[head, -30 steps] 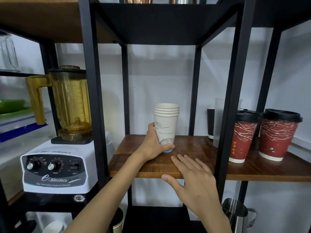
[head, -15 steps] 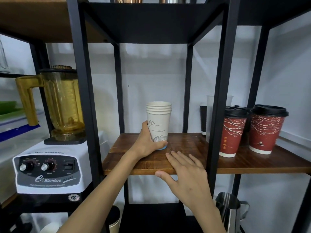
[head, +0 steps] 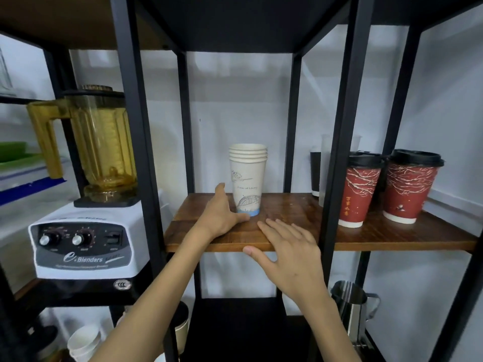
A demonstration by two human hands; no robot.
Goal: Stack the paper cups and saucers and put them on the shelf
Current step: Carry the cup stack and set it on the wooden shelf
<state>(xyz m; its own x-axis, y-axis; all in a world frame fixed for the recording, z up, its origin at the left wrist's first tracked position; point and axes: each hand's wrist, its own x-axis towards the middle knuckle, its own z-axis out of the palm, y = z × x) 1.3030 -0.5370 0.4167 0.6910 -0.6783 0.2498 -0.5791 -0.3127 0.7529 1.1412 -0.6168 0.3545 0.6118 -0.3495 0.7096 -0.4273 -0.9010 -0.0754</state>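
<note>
A stack of several white paper cups (head: 247,178) stands upright on the wooden shelf (head: 292,212) of a black metal rack. My left hand (head: 220,212) is just left of the stack's base, fingers spread apart and off the cups, thumb lying near the foot. My right hand (head: 290,253) rests flat and open over the shelf's front edge, a little in front of the stack and to its right, holding nothing. No saucers are in view.
Two red lidded cups (head: 358,190) (head: 409,185) stand at the shelf's right behind a black rack post (head: 337,142). A blender (head: 88,205) sits left. A steel jug (head: 350,307) and white cups (head: 85,342) are below.
My left hand has let go of the cup stack and opened, drawing slightly away to the left. The stack stays upright on the shelf. My right hand has barely moved.
</note>
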